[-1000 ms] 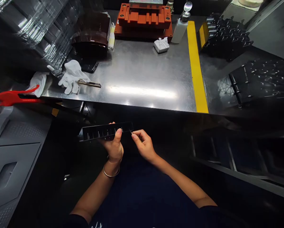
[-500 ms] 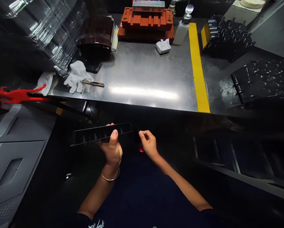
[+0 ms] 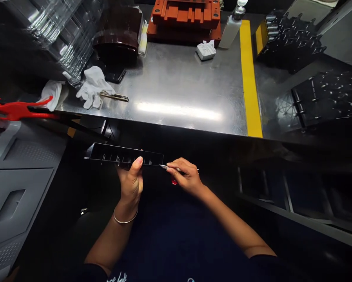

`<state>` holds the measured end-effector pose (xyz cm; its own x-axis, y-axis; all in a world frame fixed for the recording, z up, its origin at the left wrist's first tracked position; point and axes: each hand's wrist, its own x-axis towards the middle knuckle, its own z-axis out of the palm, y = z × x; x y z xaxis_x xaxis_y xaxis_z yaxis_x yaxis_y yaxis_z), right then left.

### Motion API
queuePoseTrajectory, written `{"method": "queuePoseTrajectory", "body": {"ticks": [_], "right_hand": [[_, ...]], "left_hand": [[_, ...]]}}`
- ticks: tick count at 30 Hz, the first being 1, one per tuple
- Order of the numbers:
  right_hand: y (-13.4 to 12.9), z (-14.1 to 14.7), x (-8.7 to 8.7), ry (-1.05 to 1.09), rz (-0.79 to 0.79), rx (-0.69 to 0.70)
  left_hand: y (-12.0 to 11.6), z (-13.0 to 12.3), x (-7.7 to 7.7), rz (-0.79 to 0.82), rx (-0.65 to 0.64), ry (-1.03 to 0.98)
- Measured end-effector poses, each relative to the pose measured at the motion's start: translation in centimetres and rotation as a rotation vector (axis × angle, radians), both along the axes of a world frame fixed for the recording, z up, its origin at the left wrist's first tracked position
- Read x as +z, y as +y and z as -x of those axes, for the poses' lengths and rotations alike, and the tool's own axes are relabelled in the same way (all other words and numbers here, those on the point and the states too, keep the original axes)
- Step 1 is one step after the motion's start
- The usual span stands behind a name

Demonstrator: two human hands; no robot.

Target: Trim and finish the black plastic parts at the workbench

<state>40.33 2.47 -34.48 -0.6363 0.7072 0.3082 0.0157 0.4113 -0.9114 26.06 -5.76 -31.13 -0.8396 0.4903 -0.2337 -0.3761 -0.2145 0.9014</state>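
My left hand (image 3: pixel 131 178) is closed round a long black plastic part (image 3: pixel 117 153), its thumb pressed on the near edge. The part lies nearly level, with short ribs along its inside. A thin craft knife (image 3: pixel 163 166) with a pointed blade is pinched in my right hand (image 3: pixel 186 174). The blade tip is at the part's right end; whether it touches cannot be told. Behind the right fingers a small red thing (image 3: pixel 174 181) shows, too little of it to name.
Ahead stands a metal table (image 3: pixel 176 86) bearing an orange-red fixture (image 3: pixel 184 27), a white bottle (image 3: pixel 230 31), a small white packet (image 3: pixel 205 51) and a white glove (image 3: pixel 93 86). Black parts (image 3: pixel 293 43) are stacked right of the yellow strip (image 3: pixel 250 78). A grey bin (image 3: pixel 20 188) stands left.
The craft knife's blade has come into sight, and my right hand is turned toward the part's end. My left hand has tilted the part, raising its left end.
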Motion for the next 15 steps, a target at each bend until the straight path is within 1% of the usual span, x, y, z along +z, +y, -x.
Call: {"method": "queuePoseTrajectory", "body": {"ticks": [2, 3, 4, 6, 7, 8, 9, 12, 15], "right_hand": [[0.6, 0.1, -0.7, 0.000, 0.012, -0.040], [1.0, 0.2, -1.1, -0.008, 0.019, -0.081], [1.5, 0.1, -1.4, -0.022, 0.031, -0.130], [2.1, -0.1, -1.6, -0.060, 0.065, -0.207], [2.3, -0.3, -1.4, -0.077, 0.083, -0.207], [2.2, -0.6, -1.1, -0.087, 0.101, -0.174], [1.9, -0.9, -0.7, -0.086, 0.111, -0.117], [0.4, -1.7, 0.5, -0.057, 0.085, 0.086], [-0.8, -2.0, 1.0, -0.042, 0.024, 0.199]], "left_hand": [[-0.4, 0.1, 0.2, 0.015, -0.011, -0.030], [-0.7, 0.1, 0.3, 0.029, -0.044, -0.072], [-1.0, 0.2, 0.4, 0.046, -0.104, -0.134], [-1.6, 0.3, 0.3, 0.091, -0.276, -0.271], [-1.7, 0.4, 0.2, 0.117, -0.352, -0.315], [-1.7, 0.5, -0.1, 0.144, -0.396, -0.324], [-1.6, 0.6, -0.4, 0.172, -0.401, -0.299], [-0.9, 1.0, -1.4, 0.234, -0.344, -0.185], [-0.3, 1.2, -2.0, 0.255, -0.353, -0.129]]}}
